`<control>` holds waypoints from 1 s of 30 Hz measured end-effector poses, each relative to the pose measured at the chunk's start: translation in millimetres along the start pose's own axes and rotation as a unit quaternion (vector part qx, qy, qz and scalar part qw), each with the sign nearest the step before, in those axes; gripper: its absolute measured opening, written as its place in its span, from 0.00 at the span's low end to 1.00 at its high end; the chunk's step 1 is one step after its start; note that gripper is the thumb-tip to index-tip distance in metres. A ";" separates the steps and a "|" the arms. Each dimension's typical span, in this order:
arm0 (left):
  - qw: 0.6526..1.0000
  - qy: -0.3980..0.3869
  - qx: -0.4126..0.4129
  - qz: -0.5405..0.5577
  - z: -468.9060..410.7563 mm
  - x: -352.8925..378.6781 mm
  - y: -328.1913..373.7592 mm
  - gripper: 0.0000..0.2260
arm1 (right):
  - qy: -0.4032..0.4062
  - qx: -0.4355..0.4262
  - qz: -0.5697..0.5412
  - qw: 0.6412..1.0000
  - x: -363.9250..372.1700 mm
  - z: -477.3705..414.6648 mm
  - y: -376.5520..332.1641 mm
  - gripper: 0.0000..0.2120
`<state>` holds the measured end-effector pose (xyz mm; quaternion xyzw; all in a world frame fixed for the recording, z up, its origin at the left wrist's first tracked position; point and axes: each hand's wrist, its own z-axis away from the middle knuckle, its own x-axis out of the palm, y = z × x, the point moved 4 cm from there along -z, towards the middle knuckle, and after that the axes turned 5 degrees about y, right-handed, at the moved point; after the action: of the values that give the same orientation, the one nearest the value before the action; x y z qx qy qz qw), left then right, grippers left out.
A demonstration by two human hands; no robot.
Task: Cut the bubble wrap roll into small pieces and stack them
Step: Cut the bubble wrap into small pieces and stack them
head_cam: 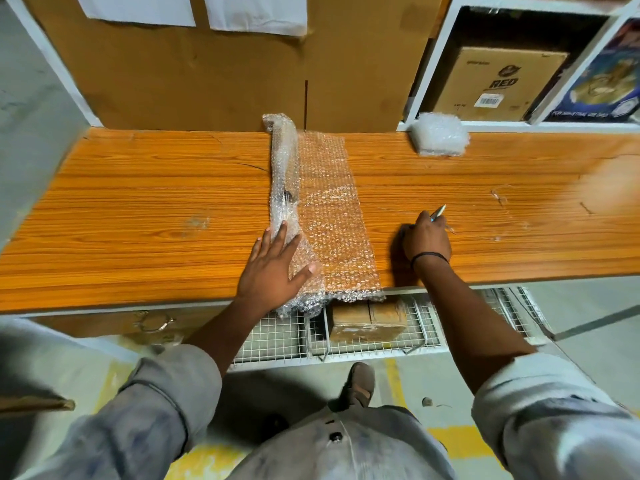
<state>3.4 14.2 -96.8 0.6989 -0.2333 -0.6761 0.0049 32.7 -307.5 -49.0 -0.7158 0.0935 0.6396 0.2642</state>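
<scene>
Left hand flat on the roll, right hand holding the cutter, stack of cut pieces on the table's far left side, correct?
No. The head view shows the stack of cut pieces on the table's far right side. The left hand is flat on the roll and the right hand holds the cutter.

Warm, bright indoor light; a pale glare patch on the orange wood-grain tabletop [138, 220] at far right; dark shadow left of the right hand [427, 240]; edges bow; grey fabric sleeves [166, 403] blurred.
</scene>
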 end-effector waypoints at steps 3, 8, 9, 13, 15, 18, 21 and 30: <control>0.999 0.012 0.037 0.008 14.0 0.8 2.0 0.38 | -0.025 0.029 0.043 0.998 -6.5 8.3 4.1 0.26; 0.993 0.003 0.104 -0.047 40.7 5.7 15.0 0.42 | -0.026 -0.003 0.147 0.989 -12.0 12.6 15.4 0.24; 0.992 0.001 0.111 -0.064 45.3 7.5 18.5 0.44 | -0.037 -0.007 0.146 0.989 -13.3 14.5 15.7 0.23; 0.987 0.018 0.106 -0.122 53.7 15.8 31.8 0.48 | -0.067 -0.023 0.138 0.988 -22.0 25.0 10.4 0.20; 0.991 0.036 0.079 -0.106 53.8 14.4 37.2 0.47 | -0.071 -0.042 0.131 0.988 -23.1 29.3 5.5 0.18; 0.989 0.082 0.080 -0.088 54.2 7.4 47.2 0.42 | -0.069 -0.057 0.134 0.987 -24.7 35.3 3.9 0.20; 0.989 0.083 0.090 -0.080 59.3 3.6 59.6 0.39 | -0.080 -0.046 0.118 0.989 -30.7 35.9 11.7 0.17; 0.987 0.159 0.034 -0.004 74.4 -13.7 89.0 0.17 | -0.200 0.041 -0.373 0.905 -33.5 72.9 44.7 0.19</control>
<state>-95.2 -37.6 -61.6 0.7982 -0.2493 -0.5481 0.0158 -57.0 -315.6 -31.4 -0.5443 -0.2084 0.6197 0.5256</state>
